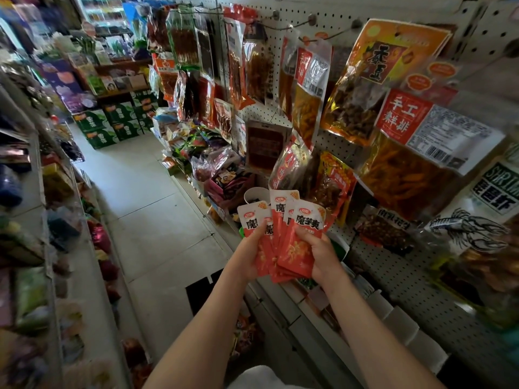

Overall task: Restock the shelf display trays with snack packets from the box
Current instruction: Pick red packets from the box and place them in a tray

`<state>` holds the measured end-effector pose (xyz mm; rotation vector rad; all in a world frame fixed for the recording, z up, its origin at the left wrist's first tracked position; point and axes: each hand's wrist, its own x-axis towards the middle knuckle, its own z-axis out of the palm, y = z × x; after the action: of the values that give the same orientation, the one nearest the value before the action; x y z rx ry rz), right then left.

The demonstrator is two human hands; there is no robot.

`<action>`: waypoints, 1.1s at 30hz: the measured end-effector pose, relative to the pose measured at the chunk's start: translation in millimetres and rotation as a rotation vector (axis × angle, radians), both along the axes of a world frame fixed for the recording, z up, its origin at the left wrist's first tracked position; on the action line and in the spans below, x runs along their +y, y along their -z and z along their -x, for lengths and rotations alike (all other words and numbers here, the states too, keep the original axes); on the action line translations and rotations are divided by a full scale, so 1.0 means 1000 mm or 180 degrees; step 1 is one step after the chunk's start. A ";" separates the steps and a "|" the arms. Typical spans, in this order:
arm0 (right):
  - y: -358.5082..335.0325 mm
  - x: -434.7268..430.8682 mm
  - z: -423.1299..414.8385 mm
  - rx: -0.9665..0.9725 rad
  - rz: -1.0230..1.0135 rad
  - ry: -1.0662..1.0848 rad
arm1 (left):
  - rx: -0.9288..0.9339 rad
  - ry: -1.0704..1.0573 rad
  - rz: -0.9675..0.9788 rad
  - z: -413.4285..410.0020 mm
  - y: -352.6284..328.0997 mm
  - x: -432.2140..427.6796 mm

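Observation:
Several small red-and-white snack packets (292,242) are fanned out upright in front of me, above the front edge of the right-hand shelf. My left hand (247,256) grips the left side of the fan from below. My right hand (323,254) holds the right side, its thumb lying over the front packet. Display trays (224,189) filled with mixed snack packets sit on the shelf beyond the fan. A white cup-shaped container (257,195) stands just behind the packets. No box is plainly visible.
A white pegboard wall (393,12) on the right carries large hanging snack bags (373,88). White price-tag holders (398,321) line the shelf edge by my right forearm. The tiled aisle floor (151,209) runs ahead, with green cartons (106,124) stacked at its far end and another shelf on the left.

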<state>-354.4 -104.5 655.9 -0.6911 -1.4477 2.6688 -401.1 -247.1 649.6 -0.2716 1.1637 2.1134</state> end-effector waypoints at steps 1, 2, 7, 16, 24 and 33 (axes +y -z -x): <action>0.000 0.001 0.000 -0.0020 0.0037 0.0030 | -0.0067 -0.0047 -0.0002 0.001 -0.001 0.000; 0.000 0.002 0.000 -0.0050 0.0047 0.0079 | -0.0083 -0.0106 -0.0005 0.003 0.001 0.001; 0.003 0.008 -0.001 -0.0111 0.0097 0.0243 | -0.0109 -0.0011 0.0107 0.006 0.004 0.007; 0.013 -0.002 -0.008 0.0030 -0.0296 -0.0394 | -0.0045 0.0434 0.0122 -0.005 0.006 0.022; 0.039 0.005 -0.006 -0.0344 -0.0825 -0.0900 | -0.0316 0.0509 0.0546 -0.001 0.037 0.015; 0.130 0.035 -0.016 -0.1024 -0.1543 -0.1033 | -0.1024 0.0915 0.0946 0.004 0.120 0.020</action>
<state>-338.3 -69.7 526.0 -0.9277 -2.3601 2.3103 -405.5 -227.3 529.1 -0.5262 1.2355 1.5789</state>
